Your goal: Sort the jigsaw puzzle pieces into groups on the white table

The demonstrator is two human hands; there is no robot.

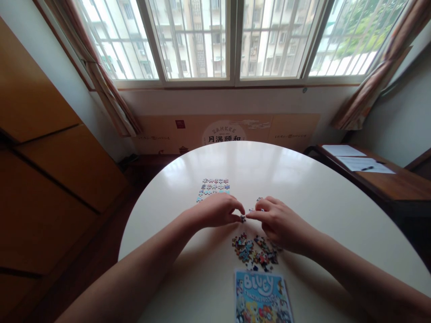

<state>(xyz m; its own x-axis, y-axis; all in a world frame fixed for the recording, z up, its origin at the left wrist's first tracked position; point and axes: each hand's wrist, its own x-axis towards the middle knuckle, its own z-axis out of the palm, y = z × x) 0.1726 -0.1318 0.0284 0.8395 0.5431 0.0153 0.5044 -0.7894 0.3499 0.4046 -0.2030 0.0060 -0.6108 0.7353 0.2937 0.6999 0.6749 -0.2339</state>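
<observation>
Both my hands meet over the middle of a round white table (303,179). My left hand (218,210) is curled with thumb and fingertips pinched on a small jigsaw piece (243,218). My right hand (279,222) is also closed in a pinch, its fingertips touching the same spot. A pile of loose jigsaw pieces (256,253) lies just below my hands. A partly joined patch of puzzle (213,188) lies beyond my left hand. The blue puzzle box (262,298) marked "Bluey" sits at the near edge.
A wooden side table (387,181) with white papers (357,160) and a pen stands at the right. Wooden cabinets (50,170) fill the left. A barred window (232,40) with curtains runs along the far wall, with printed cardboard (225,132) leaning below it.
</observation>
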